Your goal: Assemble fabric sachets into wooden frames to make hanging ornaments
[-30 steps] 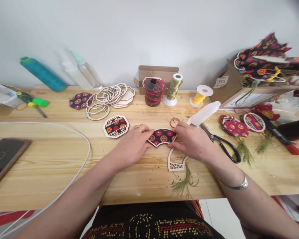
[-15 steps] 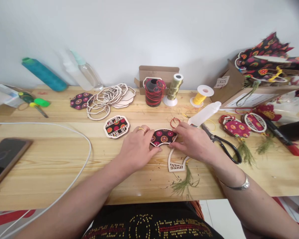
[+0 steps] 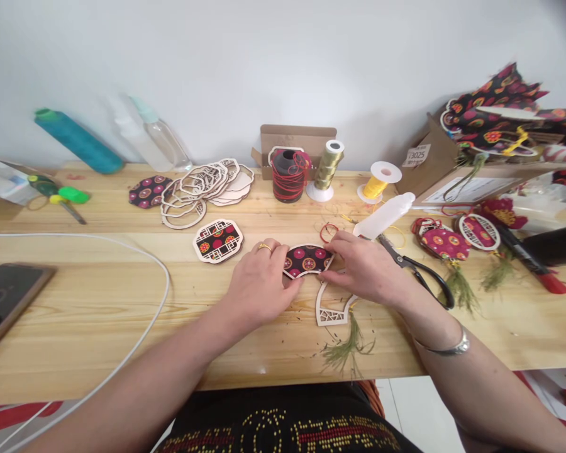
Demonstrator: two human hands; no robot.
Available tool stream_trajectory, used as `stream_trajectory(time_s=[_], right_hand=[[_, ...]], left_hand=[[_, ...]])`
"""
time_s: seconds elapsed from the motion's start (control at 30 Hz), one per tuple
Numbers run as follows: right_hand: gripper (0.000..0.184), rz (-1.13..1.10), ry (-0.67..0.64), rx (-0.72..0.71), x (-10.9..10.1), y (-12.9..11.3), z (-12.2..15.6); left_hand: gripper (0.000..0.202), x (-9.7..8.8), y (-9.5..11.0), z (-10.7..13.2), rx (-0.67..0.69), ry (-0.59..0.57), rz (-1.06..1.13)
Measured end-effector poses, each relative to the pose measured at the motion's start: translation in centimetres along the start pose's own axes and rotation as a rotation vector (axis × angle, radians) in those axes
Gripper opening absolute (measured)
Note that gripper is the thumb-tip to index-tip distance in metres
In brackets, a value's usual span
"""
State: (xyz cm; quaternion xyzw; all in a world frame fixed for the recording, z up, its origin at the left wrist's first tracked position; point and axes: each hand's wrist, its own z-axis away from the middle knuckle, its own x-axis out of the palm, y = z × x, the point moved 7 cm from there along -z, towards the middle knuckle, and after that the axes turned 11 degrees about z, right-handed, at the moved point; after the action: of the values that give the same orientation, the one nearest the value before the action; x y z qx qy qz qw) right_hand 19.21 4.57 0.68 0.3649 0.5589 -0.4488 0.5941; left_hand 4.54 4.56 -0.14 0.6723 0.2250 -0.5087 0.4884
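A fan-shaped wooden piece covered with dark floral fabric [image 3: 307, 259] lies between my hands. My left hand [image 3: 263, 277] grips its left end, thumb at the lower edge and fingers along the upper side. At the right end, my right hand [image 3: 358, 267] pinches it between thumb and fingers. Partly under my right hand is a second fan-shaped wooden frame [image 3: 332, 316] with lattice at its end. An olive-green tassel [image 3: 349, 349] hangs from that frame toward the table's front edge. Left of my left hand lies an octagonal fabric piece with a lattice frame [image 3: 217, 241].
Black-handled scissors [image 3: 427, 277] and a white squeeze bottle [image 3: 384, 217] lie beside my right hand. Thread spools [image 3: 327, 167] stand behind, near stacked wooden frames [image 3: 207, 182]. A white cable [image 3: 165, 277] and a phone [image 3: 9, 302] are at left. A cardboard box [image 3: 434, 157] sits back right.
The whole view has shifted slightly, so things appear a little further left. Both hands keep their grip on the fan-shaped piece, with barely any other movement.
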Motion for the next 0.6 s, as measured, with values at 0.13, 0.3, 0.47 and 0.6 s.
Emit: stream_trajectory(time_s=[0.13, 0.3, 0.47, 0.6], right_hand=[[0.023, -0.006, -0.008, -0.015, -0.07, -0.22, 0.06], [0.02, 0.004, -0.031, -0.01, 0.04, -0.36, 0.0], [0.02, 0.031, 0.003, 0.002, 0.14, -0.48, -0.02], [0.02, 0.051, 0.037, -0.015, 0.16, -0.5, 0.07]], left_hand=[[0.037, 0.03, 0.25, 0.15, 0.038, -0.001, -0.006], [0.036, 0.28, 0.13, 0.21, 0.067, -0.014, -0.006], [0.035, 0.39, 0.15, 0.15, 0.083, -0.026, -0.019], [0.036, 0.48, 0.14, 0.09, 0.086, -0.037, -0.029]])
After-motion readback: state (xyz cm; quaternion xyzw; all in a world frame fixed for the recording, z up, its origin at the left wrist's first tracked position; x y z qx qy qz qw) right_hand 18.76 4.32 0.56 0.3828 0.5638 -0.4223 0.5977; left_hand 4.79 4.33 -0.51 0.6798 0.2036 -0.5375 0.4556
